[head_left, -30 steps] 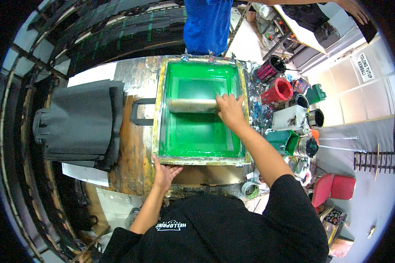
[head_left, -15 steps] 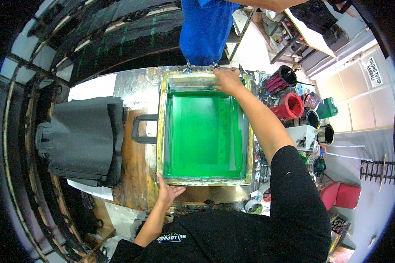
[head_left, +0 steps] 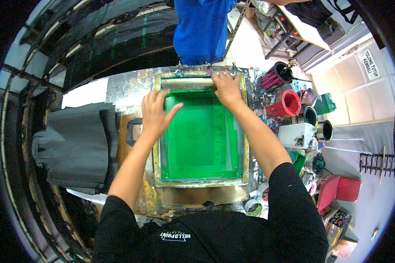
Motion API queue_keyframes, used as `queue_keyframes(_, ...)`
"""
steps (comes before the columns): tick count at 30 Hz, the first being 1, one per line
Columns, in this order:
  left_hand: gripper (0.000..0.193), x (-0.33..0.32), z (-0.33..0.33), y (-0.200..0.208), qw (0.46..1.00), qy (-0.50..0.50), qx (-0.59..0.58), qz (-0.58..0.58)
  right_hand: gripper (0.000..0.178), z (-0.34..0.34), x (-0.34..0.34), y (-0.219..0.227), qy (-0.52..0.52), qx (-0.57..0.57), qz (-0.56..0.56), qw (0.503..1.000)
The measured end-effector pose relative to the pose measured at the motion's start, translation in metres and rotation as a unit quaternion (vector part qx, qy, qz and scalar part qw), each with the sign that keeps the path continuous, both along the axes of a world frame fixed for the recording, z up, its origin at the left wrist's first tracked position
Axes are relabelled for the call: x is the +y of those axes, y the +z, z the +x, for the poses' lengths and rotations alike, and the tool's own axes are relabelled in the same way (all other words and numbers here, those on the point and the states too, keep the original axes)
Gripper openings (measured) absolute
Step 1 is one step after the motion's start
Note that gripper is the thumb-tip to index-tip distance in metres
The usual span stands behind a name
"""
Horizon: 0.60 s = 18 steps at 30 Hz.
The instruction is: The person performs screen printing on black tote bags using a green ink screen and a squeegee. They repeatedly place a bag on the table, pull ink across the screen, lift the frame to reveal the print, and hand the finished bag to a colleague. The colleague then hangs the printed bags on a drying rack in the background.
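Squeegee is sitting at the far end of your green printing screen, right up against the top rail of the frame, and honestly it's hard to make out much of it since your right hand covers its right end. That hand is curled down over it, fingers wrapped on top, so you've got a grip there. Your left hand is different: fingers spread, palm down, over the left rail of the frame and the mesh edge. Can't tell if it's actually pressing or just hovering above. The screen lies flat on the ink-stained table, hinged side away from you, and the clamps there are too small to read properly. Left of it a dark garment is laid out on a board. To the right there's a clutter of ink pots and a red container, all kind of bent by the lens. A person in a blue shirt stands past the far edge, cut off above the torso.
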State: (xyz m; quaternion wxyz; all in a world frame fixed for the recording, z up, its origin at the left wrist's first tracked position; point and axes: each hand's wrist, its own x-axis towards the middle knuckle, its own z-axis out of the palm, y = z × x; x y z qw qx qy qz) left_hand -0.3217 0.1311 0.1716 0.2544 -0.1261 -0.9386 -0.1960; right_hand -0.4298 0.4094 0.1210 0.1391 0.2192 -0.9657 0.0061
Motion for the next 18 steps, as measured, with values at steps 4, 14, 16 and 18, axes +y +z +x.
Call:
queue_keyframes(4,0.064,0.011,-0.069,-0.040,0.994,0.013,-0.037,-0.106,0.030,0.008,-0.009,-0.030,0.002,0.007,0.018,1.000)
queue_keyframes(14,0.064,0.007,-0.097,-0.069,0.984,-0.022,-0.050,-0.168,0.033,0.014,-0.008,-0.022,-0.016,0.020,0.045,0.999)
queue_keyframes(16,0.064,0.006,-0.083,-0.071,0.983,-0.017,-0.072,-0.171,0.033,0.027,-0.008,-0.022,-0.010,0.004,0.046,0.999)
queue_keyframes(18,0.063,0.007,-0.064,-0.071,0.981,-0.016,-0.096,-0.168,0.033,0.047,-0.006,-0.023,-0.002,0.000,0.042,0.999)
